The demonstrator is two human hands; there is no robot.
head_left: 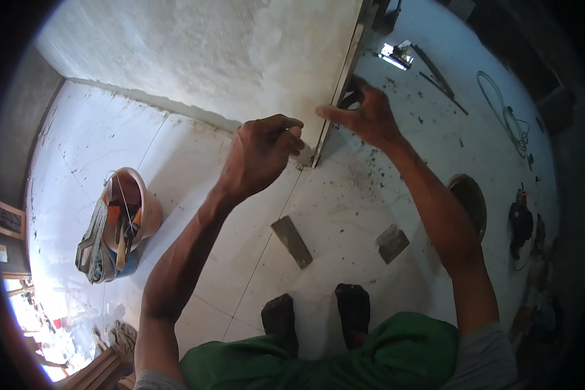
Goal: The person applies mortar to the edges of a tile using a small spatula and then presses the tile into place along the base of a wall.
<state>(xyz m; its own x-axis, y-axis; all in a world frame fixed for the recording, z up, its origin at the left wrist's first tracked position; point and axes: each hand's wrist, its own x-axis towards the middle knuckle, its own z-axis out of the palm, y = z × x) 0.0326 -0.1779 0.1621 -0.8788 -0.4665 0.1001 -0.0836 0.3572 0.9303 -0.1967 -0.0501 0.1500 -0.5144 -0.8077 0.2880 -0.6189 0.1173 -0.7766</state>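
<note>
My left hand [257,153] is raised before the plastered wall panel [195,45], fingers curled and pinched; what they hold, if anything, is too small to make out. Beside it, my right hand [370,120] grips the panel's edge, with the thumb on the front face and fingers around a narrow straight strip [344,62] running along that edge. The panel meets the white tiled floor, with a rough grey mortar line at its foot.
A pink bucket [149,201] with tools stands at left. A narrow board [291,240] and small plate [391,244] lie near my feet. A dark oval basin [471,201], power tool [520,221], metal bars [435,75] and coiled green hose [500,110] are at right.
</note>
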